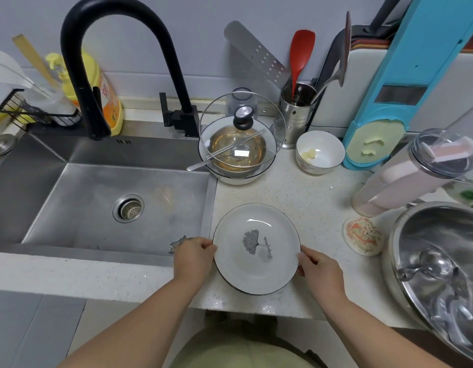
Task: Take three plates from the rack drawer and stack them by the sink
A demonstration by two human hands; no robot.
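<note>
A white plate [256, 248] with a dark rim and a grey leaf print sits on the speckled counter [304, 197], just right of the steel sink [97, 197]. I cannot tell whether more plates lie under it. My left hand [194, 257] grips its left rim and my right hand [319, 269] grips its right rim. The rack drawer is out of view.
Behind the plate stand a bowl under a glass lid [240, 139], a small white bowl [320, 152] and a utensil holder [296, 112]. A steel wok [440, 266], a round coaster [363, 235] and a tall tumbler [416, 171] crowd the right. A black tap [97, 49] arches over the sink.
</note>
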